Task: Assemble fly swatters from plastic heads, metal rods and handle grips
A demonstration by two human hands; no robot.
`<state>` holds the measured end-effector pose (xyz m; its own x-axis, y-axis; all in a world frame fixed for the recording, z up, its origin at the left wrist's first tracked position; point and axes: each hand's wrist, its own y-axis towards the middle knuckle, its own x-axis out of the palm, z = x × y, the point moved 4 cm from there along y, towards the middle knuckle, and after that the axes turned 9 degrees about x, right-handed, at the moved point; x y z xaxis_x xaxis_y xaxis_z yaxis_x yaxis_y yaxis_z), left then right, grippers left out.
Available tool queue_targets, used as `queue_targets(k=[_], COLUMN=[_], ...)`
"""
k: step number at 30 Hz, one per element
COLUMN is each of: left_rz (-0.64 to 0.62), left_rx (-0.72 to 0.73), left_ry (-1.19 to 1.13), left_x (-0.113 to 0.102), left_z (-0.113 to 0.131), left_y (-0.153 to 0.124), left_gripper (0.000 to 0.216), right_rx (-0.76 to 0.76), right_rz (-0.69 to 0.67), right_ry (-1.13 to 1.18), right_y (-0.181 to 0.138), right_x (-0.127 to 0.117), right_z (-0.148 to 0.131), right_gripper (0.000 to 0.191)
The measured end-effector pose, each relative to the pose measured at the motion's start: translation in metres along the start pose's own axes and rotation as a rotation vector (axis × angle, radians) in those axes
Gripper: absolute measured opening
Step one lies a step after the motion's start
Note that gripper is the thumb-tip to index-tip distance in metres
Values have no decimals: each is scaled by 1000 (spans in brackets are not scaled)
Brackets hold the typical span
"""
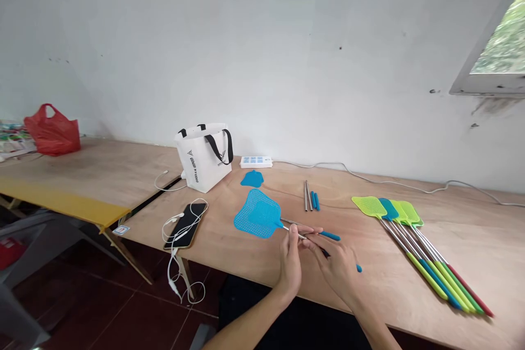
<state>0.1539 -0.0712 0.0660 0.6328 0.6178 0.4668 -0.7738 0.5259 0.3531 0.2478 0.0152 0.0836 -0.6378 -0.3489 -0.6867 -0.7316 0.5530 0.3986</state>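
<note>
A blue fly swatter (260, 214) is held over the near part of the table, its perforated head pointing left. My left hand (290, 265) is closed round its thin metal rod. My right hand (337, 265) grips the same swatter farther down; a blue tip (359, 268) shows past it. Just behind my fingers is another metal rod with a blue handle (329, 235), partly hidden. Beyond the swatter lie a second blue swatter head (252, 179), two metal tubes (308, 197) and two short blue grips (315, 200).
Several fly swatters (426, 257) with green, blue and red handles lie fanned at right. A phone (187, 225) with white earphones is at the left edge. Behind stand a white bag (204, 161) and a power strip (256, 162); its cable runs along the wall.
</note>
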Motion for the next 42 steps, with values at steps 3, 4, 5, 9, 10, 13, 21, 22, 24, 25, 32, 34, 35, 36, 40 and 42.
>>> queue_targets(k=[3, 4, 5, 9, 10, 13, 21, 22, 24, 25, 32, 34, 35, 36, 40, 42], left_rz=[-70, -83, -91, -137, -153, -189, -711, -782, -866, -879, -744, -734, -739, -743, -744, -752], left_rx=[-38, -52, -64, -72, -71, -81, -290, -298, -248, -206, 49, 80, 86, 89, 85, 95], left_ry=[-8, -4, 3, 55, 71, 125, 765, 841, 970, 1019, 1124, 1171, 1190, 1206, 1261, 1281], left_x=[2, 1, -1, -1, 0, -1, -28, -29, -29, -27, -20, -20, -19, -19, -19, -19], left_z=[-4, -5, -5, 0, 2, 10, 15, 14, 9, 6, -10, -10, -10, -10, -11, -11], left_y=[-2, -1, 0, 6, 7, 12, 19, 18, 17, 16, 16, 15, 14, 13, 13, 13], left_gripper=[54, 55, 55, 58, 59, 62, 57, 58, 53, 48, 38, 40, 40, 41, 37, 36], right_rx=[16, 25, 36, 85, 95, 110, 68, 44, -16, -47, -148, -141, -140, -139, -132, -153], right_rz=[1, -6, -10, 13, 19, -17, -81, -106, -179, -209, -235, -204, -189, -178, -174, -134], right_ry=[-15, -17, -20, 5, 31, 142, 87, 59, -26, -77, -301, -353, -382, -413, -529, -551], right_y=[-1, 0, 0, 2, 2, 5, 20, 21, 22, 22, 18, 17, 16, 15, 10, 7], right_x=[1, 2, 2, 5, 7, 12, 10, 12, 20, 23, 29, 29, 29, 31, 35, 34], right_z=[-6, -6, -6, -6, -6, -6, 29, 33, 40, 42, 46, 50, 53, 56, 64, 58], right_gripper=[43, 44, 45, 46, 47, 45, 24, 22, 26, 30, 41, 42, 42, 43, 53, 56])
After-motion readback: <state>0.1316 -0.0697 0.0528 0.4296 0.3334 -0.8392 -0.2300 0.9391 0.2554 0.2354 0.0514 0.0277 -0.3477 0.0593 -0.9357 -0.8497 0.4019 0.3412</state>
